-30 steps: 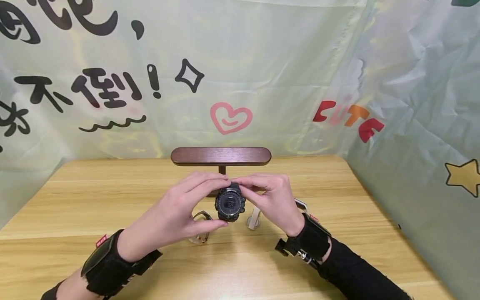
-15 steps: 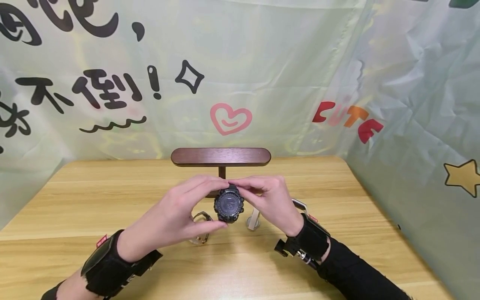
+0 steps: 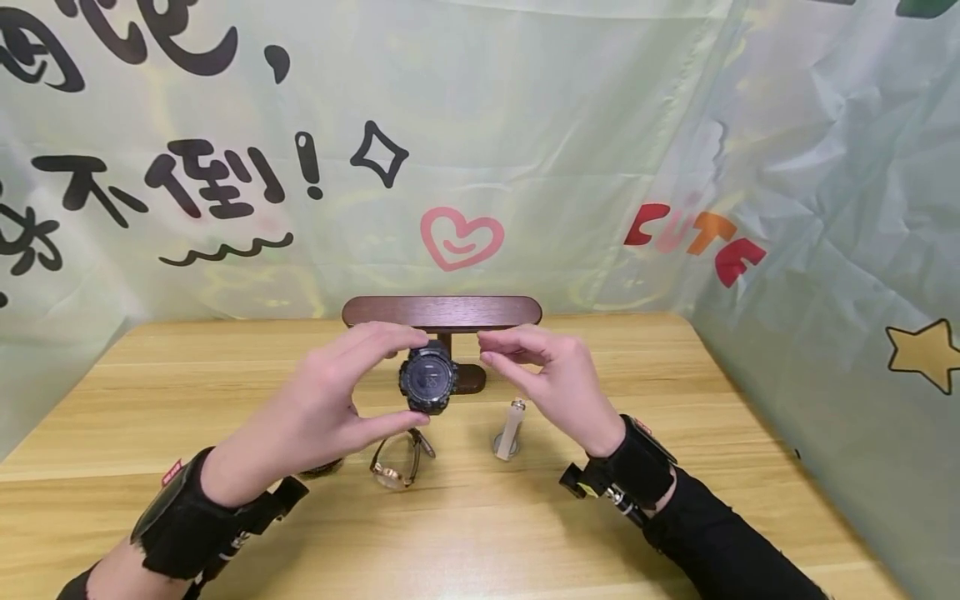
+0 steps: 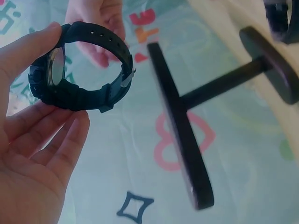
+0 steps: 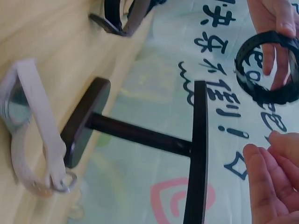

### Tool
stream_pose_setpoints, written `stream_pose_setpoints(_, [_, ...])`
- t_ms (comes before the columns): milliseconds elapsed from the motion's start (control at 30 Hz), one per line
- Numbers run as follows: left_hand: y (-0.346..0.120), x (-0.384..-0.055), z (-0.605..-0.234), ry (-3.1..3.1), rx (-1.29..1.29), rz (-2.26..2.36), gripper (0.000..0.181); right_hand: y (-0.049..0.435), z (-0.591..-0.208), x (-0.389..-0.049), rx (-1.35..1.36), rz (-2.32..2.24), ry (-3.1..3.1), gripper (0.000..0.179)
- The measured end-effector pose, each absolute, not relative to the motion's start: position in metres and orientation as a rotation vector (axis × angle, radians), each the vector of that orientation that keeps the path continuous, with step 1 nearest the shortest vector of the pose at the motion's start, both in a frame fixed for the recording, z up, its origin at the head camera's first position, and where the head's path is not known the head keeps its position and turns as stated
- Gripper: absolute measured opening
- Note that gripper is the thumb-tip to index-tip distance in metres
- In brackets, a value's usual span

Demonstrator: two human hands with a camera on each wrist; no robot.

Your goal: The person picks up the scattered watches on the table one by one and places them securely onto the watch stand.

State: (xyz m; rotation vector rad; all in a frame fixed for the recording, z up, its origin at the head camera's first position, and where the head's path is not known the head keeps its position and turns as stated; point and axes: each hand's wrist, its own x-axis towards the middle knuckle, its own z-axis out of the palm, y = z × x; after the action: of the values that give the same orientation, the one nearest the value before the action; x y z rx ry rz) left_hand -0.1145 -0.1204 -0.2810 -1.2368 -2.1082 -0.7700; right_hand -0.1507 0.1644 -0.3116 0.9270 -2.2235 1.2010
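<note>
My left hand [image 3: 318,400] holds a black digital wristwatch [image 3: 428,379] by its top and bottom, with fingers above and thumb below. The watch is raised over the table, its face turned toward me. In the left wrist view the black strap [image 4: 100,32] is buckled into a closed loop. My right hand [image 3: 555,375] hovers to the right of the watch, apart from it, thumb and fingers loosely bent with nothing between them. Behind both hands stands a dark wooden T-shaped watch stand [image 3: 442,312]; its bar carries nothing, and its post is partly covered by the left hand and watch.
On the wooden table [image 3: 637,533] lie a white-strapped watch [image 3: 510,435] below the right hand and a watch with a gold-toned case [image 3: 392,477] left of it. Another dark watch [image 3: 324,469] is partly hidden by the left wrist. A printed cloth [image 3: 555,108] hangs behind.
Both hands were together at the watch's strap; now the right hand has let go and moved slightly right. The left hand has carried the watch left and a little up.
</note>
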Motion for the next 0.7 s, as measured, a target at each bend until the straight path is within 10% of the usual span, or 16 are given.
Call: stream_pose_setpoints(700, [-0.172, -0.126, -0.254, -2.149, -0.952, -0.622, 0.08, 0.191, -0.305, -0.175, 0.659, 0.955, -2.335, 0.035])
